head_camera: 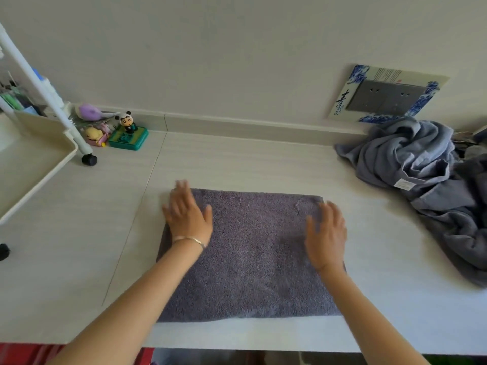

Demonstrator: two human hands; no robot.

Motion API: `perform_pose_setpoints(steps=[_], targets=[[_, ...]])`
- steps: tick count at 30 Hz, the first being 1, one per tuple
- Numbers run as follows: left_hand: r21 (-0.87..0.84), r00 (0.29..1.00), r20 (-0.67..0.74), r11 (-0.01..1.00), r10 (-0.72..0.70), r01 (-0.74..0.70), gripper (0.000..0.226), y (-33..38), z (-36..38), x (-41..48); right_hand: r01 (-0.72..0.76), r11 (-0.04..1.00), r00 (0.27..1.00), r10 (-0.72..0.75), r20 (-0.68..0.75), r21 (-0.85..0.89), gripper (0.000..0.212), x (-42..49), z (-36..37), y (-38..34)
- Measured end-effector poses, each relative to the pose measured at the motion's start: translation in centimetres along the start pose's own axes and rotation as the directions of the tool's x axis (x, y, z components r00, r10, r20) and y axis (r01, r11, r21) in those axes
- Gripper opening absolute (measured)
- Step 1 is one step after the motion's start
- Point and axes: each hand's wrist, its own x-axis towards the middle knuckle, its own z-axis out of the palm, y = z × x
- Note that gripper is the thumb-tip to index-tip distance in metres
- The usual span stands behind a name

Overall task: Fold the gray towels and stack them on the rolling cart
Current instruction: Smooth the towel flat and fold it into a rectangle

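Hands (188, 217) (326, 235) spread over towel (253, 264); wall plate (342, 100) reads 青

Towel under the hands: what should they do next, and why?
Probably pinch the left edge of the gray towel with the left hand and fold it across toward the right hand. The towel lies flat and smooth under both open palms, so it seems ready for a fold.

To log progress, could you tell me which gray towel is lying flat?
The purplish-gray towel in the middle, under the left hand and right hand; the bluish-gray towels at the right lie in a crumpled heap.
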Motion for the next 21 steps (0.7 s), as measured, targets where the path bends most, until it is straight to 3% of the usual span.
perform_pose_setpoints(steps=[2,4,9,12,17,21], targets=[[0.037,0.971,0.027,0.97,0.238,-0.239,0.059,1.7,1.2,-4.0,0.192,0.98,0.978,-0.187,0.088,-0.056,0.038,-2.8,1.9,-2.8],[0.069,0.925,0.106,0.925,0.366,-0.374,0.053,2.1,2.9,-7.4,0.296,0.952,0.937,-0.273,0.218,-0.081,0.044,-5.7,3.9,-5.1],[0.128,0.924,0.192,0.925,0.331,-0.358,0.052,0.5,4.6,-8.5,0.319,0.929,0.886,-0.222,0.406,-0.187,0.052,-9.0,5.4,-4.3],[0.122,0.929,0.222,0.938,0.294,-0.326,0.053,0.9,4.3,-8.3,0.296,0.917,0.904,-0.179,0.388,-0.267,0.059,-9.5,4.1,-1.8],[0.135,0.928,0.265,0.943,0.261,-0.303,0.052,1.1,4.0,-8.1,0.118,0.928,0.941,0.009,0.339,-0.352,0.076,-9.6,1.3,1.5],[0.126,0.91,0.322,0.941,0.26,-0.313,0.065,0.4,2.6,-9.9,0.045,0.952,0.947,0.056,0.317,-0.304,0.085,-9.5,0.7,0.8]])
